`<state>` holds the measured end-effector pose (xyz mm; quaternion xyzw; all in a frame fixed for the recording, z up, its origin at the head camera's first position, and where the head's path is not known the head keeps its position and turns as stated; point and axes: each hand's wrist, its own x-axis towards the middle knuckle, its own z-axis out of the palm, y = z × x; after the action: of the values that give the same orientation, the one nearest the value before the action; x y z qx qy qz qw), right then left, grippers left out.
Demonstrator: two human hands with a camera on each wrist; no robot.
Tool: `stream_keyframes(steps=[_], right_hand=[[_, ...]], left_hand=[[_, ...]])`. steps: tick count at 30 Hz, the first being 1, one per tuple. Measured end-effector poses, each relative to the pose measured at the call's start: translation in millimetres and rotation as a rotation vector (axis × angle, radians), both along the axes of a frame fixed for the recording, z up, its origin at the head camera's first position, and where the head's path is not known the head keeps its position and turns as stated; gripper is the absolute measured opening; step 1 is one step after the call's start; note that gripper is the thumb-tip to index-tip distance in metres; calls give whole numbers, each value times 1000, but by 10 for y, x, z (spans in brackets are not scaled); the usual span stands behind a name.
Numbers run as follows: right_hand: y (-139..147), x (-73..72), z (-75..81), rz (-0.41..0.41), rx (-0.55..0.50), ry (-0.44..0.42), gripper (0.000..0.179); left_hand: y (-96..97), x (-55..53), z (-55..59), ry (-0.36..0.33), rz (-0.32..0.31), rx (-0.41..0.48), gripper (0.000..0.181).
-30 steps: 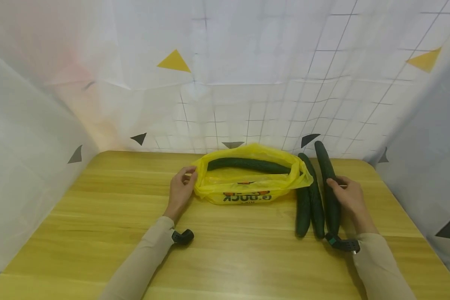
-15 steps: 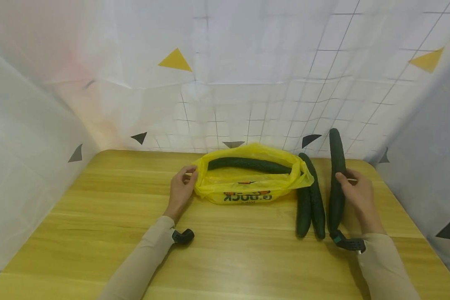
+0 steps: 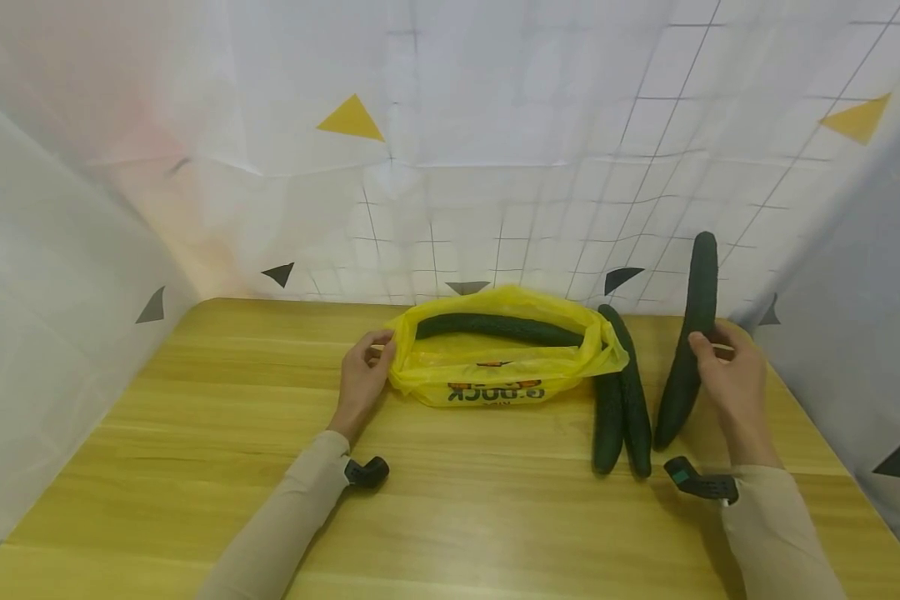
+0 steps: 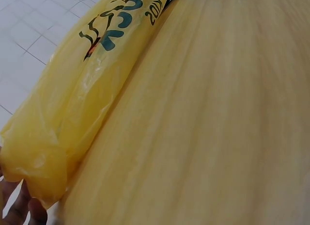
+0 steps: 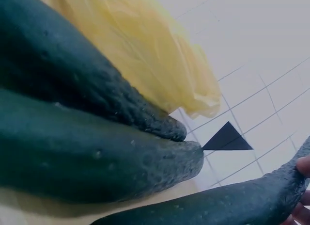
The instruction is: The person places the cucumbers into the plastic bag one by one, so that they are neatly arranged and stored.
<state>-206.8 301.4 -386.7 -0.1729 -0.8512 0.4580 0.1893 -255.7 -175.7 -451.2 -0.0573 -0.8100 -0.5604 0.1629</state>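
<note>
A yellow plastic bag (image 3: 495, 392) with dark lettering lies mouth-open at the table's back, a cucumber (image 3: 498, 327) lying lengthwise inside. My left hand (image 3: 362, 377) pinches the bag's left edge; in the left wrist view its fingers (image 4: 19, 208) show at the lower left corner, against the yellow film. With my right hand (image 3: 737, 387) I grip another cucumber (image 3: 699, 308), tilted with its far end raised to the right. Two more cucumbers (image 3: 608, 425) (image 3: 634, 400) lie side by side at the bag's right end, which overlaps part of them.
The wooden table (image 3: 450, 517) meets a white gridded sheet (image 3: 540, 225) behind the bag. White sheets also stand at the left (image 3: 52, 333) and right (image 3: 855, 333). Each wrist carries a black camera mount, the left one (image 3: 366, 473) and the right one (image 3: 701, 483).
My right hand has moved right with the cucumber, drawing it away from the two beside it and raising its far end. The left hand and bag stay in place.
</note>
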Motion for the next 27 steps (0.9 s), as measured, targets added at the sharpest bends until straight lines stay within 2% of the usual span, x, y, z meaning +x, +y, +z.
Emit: stream_keyframes(steps=[4, 12, 22, 27], right_hand=[[-11, -5, 49, -50, -10, 45, 55], [-38, 17, 154, -120, -41, 83, 51], [-129, 67, 320, -142, -144, 247, 43], [-165, 93, 378, -148, -174, 277, 44]], left_hand=[[2, 2, 6, 2, 0, 3, 25], [2, -7, 5, 15, -3, -6, 25], [-3, -16, -1, 13, -15, 21, 27], [30, 98, 164, 11, -32, 22, 26]])
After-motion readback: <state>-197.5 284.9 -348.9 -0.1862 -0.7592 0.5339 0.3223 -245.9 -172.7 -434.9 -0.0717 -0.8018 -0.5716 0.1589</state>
